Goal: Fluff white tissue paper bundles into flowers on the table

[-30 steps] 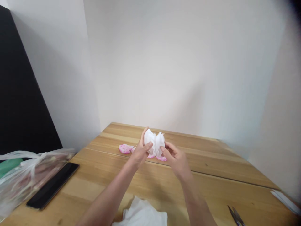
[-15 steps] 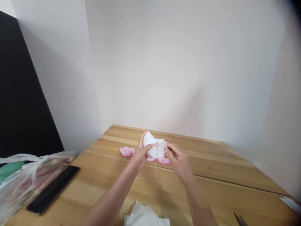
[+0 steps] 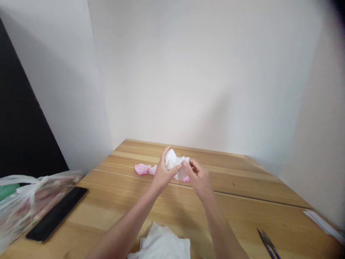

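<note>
A crumpled white tissue (image 3: 170, 159) is held up over the table between both hands. My left hand (image 3: 164, 172) wraps round its left side, thumb across the front. My right hand (image 3: 198, 175) pinches the tissue's right edge between thumb and fingers. Behind the hands, pink-and-white crumpled tissue pieces (image 3: 142, 169) lie on the wood, partly hidden by the hands. Nearer to me, a pile of white tissues (image 3: 164, 242) rests between my forearms.
On the wooden table (image 3: 107, 201), a black phone (image 3: 58, 214) lies at the left beside a tied clear plastic bag (image 3: 32, 205). Scissors (image 3: 267, 242) lie at the front right. A white strip (image 3: 323, 225) sits near the right edge. Walls rise behind the table.
My right hand has moved up and inward along the tissue, which looks more bunched and ruffled. The view has shifted slightly, bringing more of the scissors and white strip into sight.
</note>
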The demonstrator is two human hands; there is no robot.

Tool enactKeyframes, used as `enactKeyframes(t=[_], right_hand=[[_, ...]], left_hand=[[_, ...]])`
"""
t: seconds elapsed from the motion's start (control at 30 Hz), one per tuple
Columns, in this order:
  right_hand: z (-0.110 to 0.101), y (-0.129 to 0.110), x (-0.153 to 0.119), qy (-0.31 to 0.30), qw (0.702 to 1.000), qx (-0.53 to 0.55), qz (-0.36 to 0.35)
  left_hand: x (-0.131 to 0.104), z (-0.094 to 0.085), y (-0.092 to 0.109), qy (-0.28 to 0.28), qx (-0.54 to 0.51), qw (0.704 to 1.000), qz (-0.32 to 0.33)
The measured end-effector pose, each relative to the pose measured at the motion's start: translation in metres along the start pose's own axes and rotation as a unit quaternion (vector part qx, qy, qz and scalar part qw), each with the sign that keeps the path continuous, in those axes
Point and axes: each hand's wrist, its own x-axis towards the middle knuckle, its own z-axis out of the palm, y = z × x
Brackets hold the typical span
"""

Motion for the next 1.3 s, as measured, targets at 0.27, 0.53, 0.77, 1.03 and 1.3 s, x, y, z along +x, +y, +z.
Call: enactKeyframes(t=[0.27, 0.53, 0.77, 1.03, 1.3], right_hand=[[0.003, 0.01, 0.003, 0.039, 0.999, 0.005, 0.011], [-0.003, 0.001, 0.004, -0.071, 0.997, 0.017, 0.013], [-0.001, 0.006, 0.007, -0.068, 0.996, -0.047, 0.024], [-0.014, 0.007, 0.006, 0.039, 0.998, -0.046, -0.032], [-0.014, -0.004, 0.0, 0.049, 0.967, -0.13, -0.212]], left_hand=[[0.003, 0.0, -0.009, 0.026, -0.009, 0.999, -0.043], [0.004, -0.003, -0.002, 0.057, -0.032, 0.998, -0.017], [0.002, -0.006, 0.009, 0.04, -0.055, 0.998, -0.007], [0.004, -0.009, 0.008, 0.031, -0.01, 0.999, -0.011], [0.003, -0.007, 0.007, 0.004, -0.01, 1.0, -0.02]])
